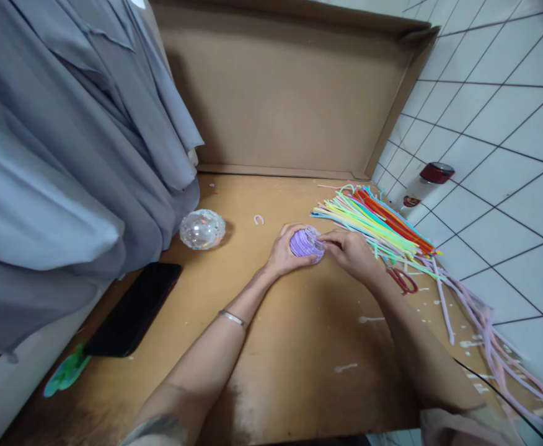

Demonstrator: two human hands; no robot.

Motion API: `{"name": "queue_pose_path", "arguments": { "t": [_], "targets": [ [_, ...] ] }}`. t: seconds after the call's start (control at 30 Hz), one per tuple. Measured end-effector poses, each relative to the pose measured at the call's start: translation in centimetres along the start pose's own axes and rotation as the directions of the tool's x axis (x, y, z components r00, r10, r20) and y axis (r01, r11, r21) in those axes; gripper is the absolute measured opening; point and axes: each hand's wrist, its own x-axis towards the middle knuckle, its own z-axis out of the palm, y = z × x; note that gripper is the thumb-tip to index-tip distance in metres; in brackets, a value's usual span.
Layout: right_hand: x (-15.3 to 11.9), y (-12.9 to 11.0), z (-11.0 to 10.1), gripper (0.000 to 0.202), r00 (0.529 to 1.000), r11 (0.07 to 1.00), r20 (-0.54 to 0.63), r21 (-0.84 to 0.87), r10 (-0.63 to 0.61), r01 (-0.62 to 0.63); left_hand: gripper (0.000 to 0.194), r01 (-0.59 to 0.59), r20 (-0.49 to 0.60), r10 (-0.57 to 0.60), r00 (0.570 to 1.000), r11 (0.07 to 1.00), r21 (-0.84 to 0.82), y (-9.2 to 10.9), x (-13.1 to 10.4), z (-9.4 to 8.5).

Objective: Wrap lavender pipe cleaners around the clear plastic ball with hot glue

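1. The left forearm slants in from the bottom edge, up and to the right, a pale bracelet around it short of the wrist; the left hand sits near the middle of the table.
2. The left fingers are curled, the thumb along the near side and the other fingers on the far side; they grip a purple wrapped ball, whose right part shows a clear, shiny surface.
3. The right forearm reaches in from the lower right, up and to the left; the right hand is bent in toward the ball, its back mostly upward.
4. The right thumb and forefinger are drawn together in a pinch at the ball's right edge; exactly which bit they pinch is too small to tell; the other fingers are folded in.
5. The ball is between the two hands; a small curved pale piece lies beyond the left hand, with a clear faceted ball farther left; a bundle of coloured fuzzy stems lies just beyond the right hand, red-handled scissors beside the right forearm.
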Motion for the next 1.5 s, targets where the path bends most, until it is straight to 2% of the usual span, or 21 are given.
{"name": "queue_pose_path", "arguments": {
  "t": [0.3, 0.6, 0.93, 1.2, 1.5],
  "targets": [
    [0.4, 0.8, 0.7, 0.023, 0.993, 0.995, -0.088, 0.063, -0.077, 0.082, 0.07, -0.017, 0.021, 0.019, 1.0, 0.995, -0.096, 0.0, -0.1, 0.1],
    [0.4, 1.0, 1.5, 0.023, 0.982, 0.982, -0.113, 0.091, -0.153, 0.164, 0.073, -0.034, 0.042, 0.039, 0.998, 0.993, -0.11, -0.5, -0.1, 0.3],
    [0.3, 1.0, 1.3, 0.028, 0.98, 0.982, -0.06, -0.027, -0.19, 0.189, 0.072, -0.039, 0.056, 0.047, 0.997, 0.991, -0.131, -0.4, 0.0, 0.2],
    [0.0, 0.2, 1.2, 0.033, 0.981, 0.97, -0.014, -0.15, -0.195, 0.19, 0.074, 0.001, 0.077, 0.007, 0.997, 0.994, -0.105, -0.1, 0.1, 0.1],
    [0.0, 0.1, 1.3, 0.033, 0.976, 0.96, -0.029, -0.187, -0.216, 0.207, 0.071, 0.009, 0.094, 0.001, 0.996, 0.994, -0.107, 0.1, 0.0, 0.0]
  ]
}}
